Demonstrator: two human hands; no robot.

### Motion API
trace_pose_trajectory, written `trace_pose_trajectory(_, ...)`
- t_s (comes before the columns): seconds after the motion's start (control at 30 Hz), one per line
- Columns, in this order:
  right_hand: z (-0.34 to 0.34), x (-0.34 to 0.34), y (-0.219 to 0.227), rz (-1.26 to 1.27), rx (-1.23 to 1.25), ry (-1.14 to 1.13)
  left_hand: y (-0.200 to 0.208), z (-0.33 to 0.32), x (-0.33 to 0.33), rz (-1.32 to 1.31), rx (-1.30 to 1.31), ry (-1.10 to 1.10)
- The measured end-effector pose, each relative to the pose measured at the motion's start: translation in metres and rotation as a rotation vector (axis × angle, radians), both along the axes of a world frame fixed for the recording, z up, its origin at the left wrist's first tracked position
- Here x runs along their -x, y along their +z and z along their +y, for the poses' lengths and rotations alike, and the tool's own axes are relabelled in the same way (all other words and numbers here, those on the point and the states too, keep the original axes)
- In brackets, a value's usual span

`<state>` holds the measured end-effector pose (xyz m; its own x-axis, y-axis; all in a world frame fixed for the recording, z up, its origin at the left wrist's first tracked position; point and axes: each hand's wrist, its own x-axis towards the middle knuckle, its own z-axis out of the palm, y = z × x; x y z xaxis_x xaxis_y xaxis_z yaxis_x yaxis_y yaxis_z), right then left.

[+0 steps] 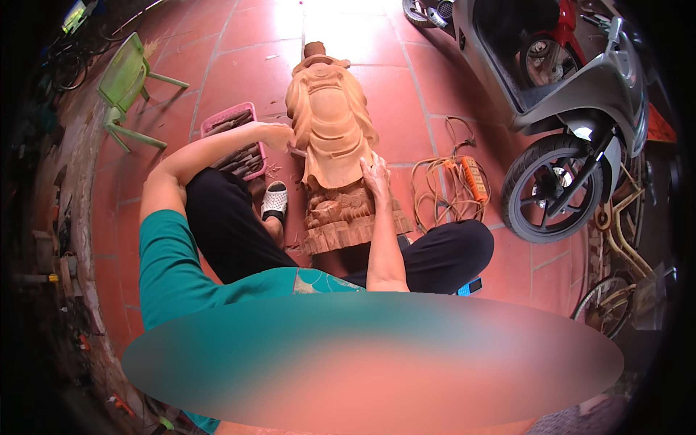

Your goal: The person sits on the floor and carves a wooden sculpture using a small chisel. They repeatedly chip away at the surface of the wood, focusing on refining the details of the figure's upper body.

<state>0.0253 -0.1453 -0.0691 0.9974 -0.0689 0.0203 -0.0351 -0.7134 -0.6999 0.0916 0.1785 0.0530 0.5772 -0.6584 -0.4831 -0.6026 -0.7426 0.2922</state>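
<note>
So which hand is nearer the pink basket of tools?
Left. The left hand sits at the wooden statue's edge, just right of the pink basket; the right hand rests on the statue's far side.

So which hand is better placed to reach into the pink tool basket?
Probably the left hand: it is at the wooden statue's left edge, right beside the pink basket. The right hand rests on the statue's far side.

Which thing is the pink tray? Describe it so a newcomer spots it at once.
Start at the big wooden statue lying on the red tiled floor. Just to its left, beyond the person's left hand, sits the pink tray, a low slotted plastic basket holding dark tools. Its pink colour sets it apart from the green plastic chair farther left.
</note>
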Motion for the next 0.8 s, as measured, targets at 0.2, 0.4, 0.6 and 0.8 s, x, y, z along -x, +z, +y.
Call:
trace_pose_trajectory(0.2, 0.004, -0.005, -0.018, -0.098, 0.188, -0.025, -0.002, 0.0, 0.001, 0.025, -0.062, -0.033)
trace_pose_trajectory(0.4, 0.009, -0.001, -0.005, -0.146, 0.089, 0.035, 0.018, -0.002, 0.005, -0.015, -0.108, 0.003)
trace_pose_trajectory(0.6, 0.008, 0.001, -0.003, -0.157, 0.064, 0.031, 0.02, -0.002, 0.007, -0.016, -0.164, 0.012)
trace_pose_trajectory(0.8, 0.007, 0.002, -0.001, -0.127, 0.077, 0.017, 0.028, -0.006, 0.01, -0.012, -0.16, 0.025)
